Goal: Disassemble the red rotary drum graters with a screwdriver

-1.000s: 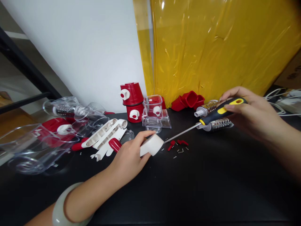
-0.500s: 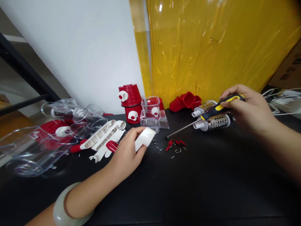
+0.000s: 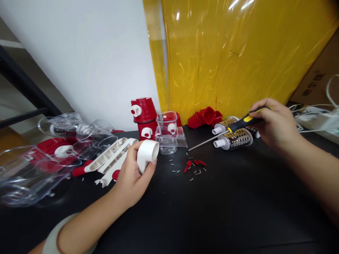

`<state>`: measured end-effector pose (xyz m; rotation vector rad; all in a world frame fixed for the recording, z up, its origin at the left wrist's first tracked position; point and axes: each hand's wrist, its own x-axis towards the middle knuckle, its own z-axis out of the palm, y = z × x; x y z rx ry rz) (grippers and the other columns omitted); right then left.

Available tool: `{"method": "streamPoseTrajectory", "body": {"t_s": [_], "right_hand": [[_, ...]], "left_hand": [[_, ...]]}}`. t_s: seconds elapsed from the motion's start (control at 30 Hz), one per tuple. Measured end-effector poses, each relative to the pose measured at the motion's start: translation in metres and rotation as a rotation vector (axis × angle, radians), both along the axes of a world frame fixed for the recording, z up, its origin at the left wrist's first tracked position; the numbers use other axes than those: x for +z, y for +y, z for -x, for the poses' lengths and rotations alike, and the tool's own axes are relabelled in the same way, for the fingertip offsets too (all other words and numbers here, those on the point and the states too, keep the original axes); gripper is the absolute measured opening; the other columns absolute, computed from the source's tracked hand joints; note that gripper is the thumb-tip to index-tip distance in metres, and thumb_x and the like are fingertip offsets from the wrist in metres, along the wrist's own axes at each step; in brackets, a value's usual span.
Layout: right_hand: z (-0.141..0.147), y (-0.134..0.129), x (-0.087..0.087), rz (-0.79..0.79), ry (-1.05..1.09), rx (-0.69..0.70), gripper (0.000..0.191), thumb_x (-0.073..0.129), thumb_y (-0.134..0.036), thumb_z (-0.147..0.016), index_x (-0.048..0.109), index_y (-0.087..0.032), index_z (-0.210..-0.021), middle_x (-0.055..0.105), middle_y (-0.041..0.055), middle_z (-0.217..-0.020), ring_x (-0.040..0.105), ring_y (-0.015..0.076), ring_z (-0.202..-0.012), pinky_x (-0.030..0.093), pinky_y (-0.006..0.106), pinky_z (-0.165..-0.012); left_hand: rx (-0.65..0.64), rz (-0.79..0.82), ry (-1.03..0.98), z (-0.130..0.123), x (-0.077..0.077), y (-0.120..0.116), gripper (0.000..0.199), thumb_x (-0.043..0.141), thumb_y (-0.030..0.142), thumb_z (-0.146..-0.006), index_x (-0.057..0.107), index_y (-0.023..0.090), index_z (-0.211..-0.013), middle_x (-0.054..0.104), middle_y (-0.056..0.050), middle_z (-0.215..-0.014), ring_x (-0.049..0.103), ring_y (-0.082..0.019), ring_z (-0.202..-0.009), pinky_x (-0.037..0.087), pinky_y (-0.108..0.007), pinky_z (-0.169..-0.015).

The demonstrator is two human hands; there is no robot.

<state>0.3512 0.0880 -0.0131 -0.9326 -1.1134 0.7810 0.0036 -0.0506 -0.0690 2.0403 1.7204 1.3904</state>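
Observation:
My left hand (image 3: pixel 135 178) is closed around a white plastic part (image 3: pixel 147 153) with a hollow round end facing right. The rest of that part is hidden by my palm and fingers. My right hand (image 3: pixel 277 121) grips a screwdriver (image 3: pixel 245 122) by its black and yellow handle. Its long shaft slants down to the left, with the tip over the black table (image 3: pixel 225 211). Below the tip lie several small screws (image 3: pixel 196 172) and some small red pieces (image 3: pixel 188 166). White crank-shaped parts with red grips (image 3: pixel 106 158) lie just beyond my left hand.
Clear plastic housings (image 3: pixel 53 176) crowd the left side. Two stacked red bases with white knobs (image 3: pixel 144 113) stand at the back beside clear hoppers (image 3: pixel 167 134). Red chute parts (image 3: pixel 206 116) and metal grater drums (image 3: pixel 238 139) sit toward the right, near white cables (image 3: pixel 317 120).
My left hand has moved left and turned the white part, so its round opening now shows. The screwdriver tip has lifted slightly off the screws. The view has shifted a little.

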Motion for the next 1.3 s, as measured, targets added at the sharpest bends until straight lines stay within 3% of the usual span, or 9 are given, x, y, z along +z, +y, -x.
{"method": "streamPoseTrajectory", "body": {"t_s": [0.13,0.37,0.6,0.73,1.03,1.3], "right_hand": [[0.004,-0.005,0.000,0.022,0.042,0.089,0.014,0.063,-0.014,-0.052,0.059,-0.020,-0.064,0.052,-0.0017,-0.061,0.048,0.0109,-0.052,0.037,0.023,-0.045],[0.012,-0.017,-0.001,-0.028,0.090,0.238,0.012,0.064,-0.014,-0.056,0.063,-0.021,-0.065,0.055,0.0005,-0.064,0.050,0.0137,-0.056,0.038,0.026,-0.050],[0.020,-0.025,-0.003,-0.006,0.095,0.269,0.014,0.067,-0.015,-0.055,0.064,-0.021,-0.067,0.057,0.0002,-0.066,0.051,0.0136,-0.060,0.039,0.025,-0.052],[0.017,-0.023,-0.003,-0.033,0.080,0.269,0.016,0.067,-0.015,-0.053,0.064,-0.021,-0.068,0.058,-0.0005,-0.066,0.053,0.0134,-0.061,0.039,0.025,-0.053],[0.000,-0.003,0.000,-0.081,-0.025,-0.039,0.017,0.064,-0.015,-0.048,0.060,-0.019,-0.064,0.055,-0.0019,-0.064,0.049,0.0108,-0.053,0.039,0.024,-0.045],[-0.017,0.007,-0.007,-0.259,-0.323,-0.310,0.013,0.067,-0.019,-0.059,0.061,-0.021,-0.070,0.057,-0.0017,-0.068,0.051,0.0147,-0.059,0.042,0.032,-0.056]], "left_hand": [[0.056,0.025,0.021,-0.002,-0.001,0.002,0.044,0.073,0.037,-0.082,0.053,0.023,-0.119,0.069,-0.004,-0.096,0.068,-0.022,-0.081,0.054,-0.036,-0.074],[-0.068,0.169,-0.118,-0.007,-0.005,0.003,0.060,0.086,0.048,-0.068,0.056,0.024,-0.115,0.076,-0.005,-0.095,0.073,-0.025,-0.079,0.059,-0.038,-0.072],[-0.100,0.132,0.086,-0.017,0.001,0.001,0.032,0.073,0.035,-0.083,0.061,0.025,-0.111,0.075,-0.001,-0.101,0.072,-0.021,-0.089,0.055,-0.028,-0.068],[-0.097,0.135,0.102,-0.019,0.004,0.001,0.028,0.070,0.030,-0.085,0.061,0.026,-0.111,0.074,0.001,-0.102,0.072,-0.019,-0.090,0.054,-0.026,-0.072],[-0.027,0.229,0.132,-0.019,0.005,0.008,0.031,0.072,0.033,-0.082,0.060,0.026,-0.110,0.074,0.002,-0.093,0.071,-0.020,-0.081,0.052,-0.028,-0.068],[-0.017,0.143,-0.031,-0.011,0.001,0.008,0.032,0.067,0.040,-0.088,0.057,0.023,-0.113,0.069,-0.002,-0.091,0.067,-0.022,-0.081,0.052,-0.033,-0.070]]}}
